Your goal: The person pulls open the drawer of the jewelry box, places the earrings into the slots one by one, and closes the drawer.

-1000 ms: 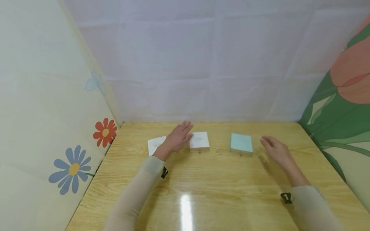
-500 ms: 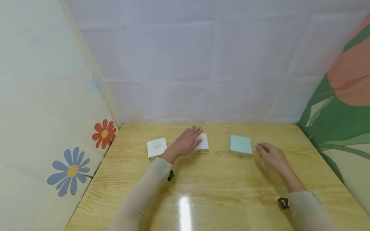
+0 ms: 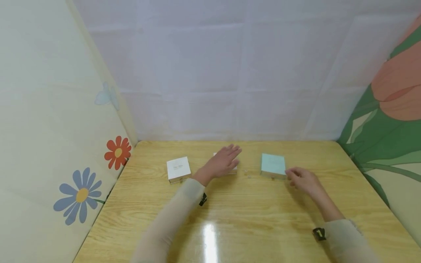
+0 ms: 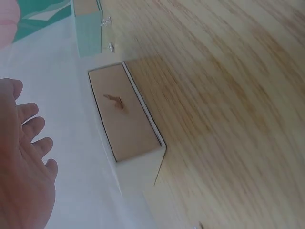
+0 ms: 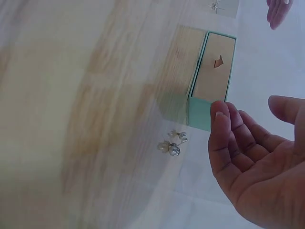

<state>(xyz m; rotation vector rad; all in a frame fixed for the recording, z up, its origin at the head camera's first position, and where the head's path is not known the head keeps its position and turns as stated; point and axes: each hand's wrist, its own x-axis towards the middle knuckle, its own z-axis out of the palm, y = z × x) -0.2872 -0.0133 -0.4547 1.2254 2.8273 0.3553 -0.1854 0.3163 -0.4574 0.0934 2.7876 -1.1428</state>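
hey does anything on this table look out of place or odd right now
Only small things: loose earrings lie bare on the wooden table beside the teal box, and another pair sits between it and the middle white box. All the boxes look closed and undamaged.
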